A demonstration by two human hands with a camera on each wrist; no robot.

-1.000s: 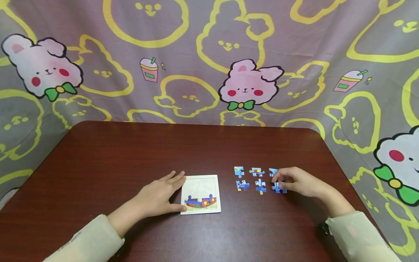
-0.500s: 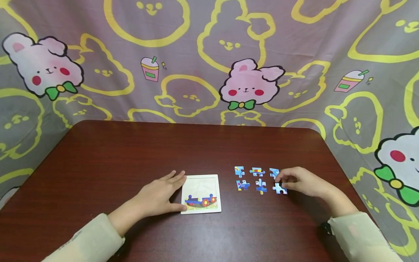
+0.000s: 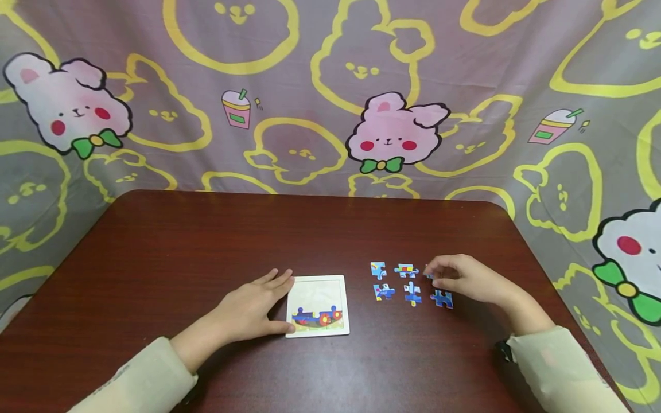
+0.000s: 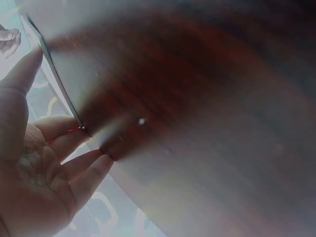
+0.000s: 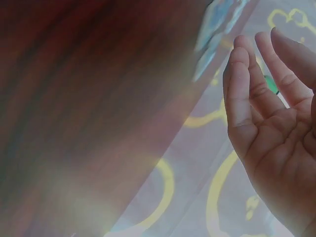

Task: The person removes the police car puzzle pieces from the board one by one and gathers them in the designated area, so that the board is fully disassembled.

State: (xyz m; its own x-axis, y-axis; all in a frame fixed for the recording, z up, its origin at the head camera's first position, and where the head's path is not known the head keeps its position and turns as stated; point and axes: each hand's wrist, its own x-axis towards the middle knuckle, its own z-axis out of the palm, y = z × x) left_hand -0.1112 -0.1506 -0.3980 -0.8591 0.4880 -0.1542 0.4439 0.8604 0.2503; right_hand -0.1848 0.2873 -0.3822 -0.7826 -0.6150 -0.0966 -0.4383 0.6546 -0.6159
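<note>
My left hand [image 3: 248, 310] lies with fingers extended at the left edge of a white puzzle board [image 3: 346, 312], its thumb at the near left corner. Fitted puzzle pieces [image 3: 316, 321] with a blue shape and red-and-yellow circles fill the board's lower part; the upper part is bare. In the left wrist view, thumb and fingers [image 4: 74, 138] touch the board's edge. To the right, my right hand [image 3: 472, 281] hovers over the rightmost loose pieces, fingers loosely bent and holding nothing. It hides most of the far-right piece [image 3: 428, 272]; the near-right piece [image 3: 442, 299] shows below the thumb.
More loose blue puzzle pieces lie in two rows between board and right hand, among them a far-left piece [image 3: 378, 270] and a near-middle piece [image 3: 412, 293]. The dark brown table [image 3: 258, 235] ends at a patterned curtain [image 3: 289, 86] behind and beside it.
My right hand has lifted slightly away from the near-right piece and shifted toward the far-right one. The near-right piece has shifted and settled a little. My left hand has stayed put.
</note>
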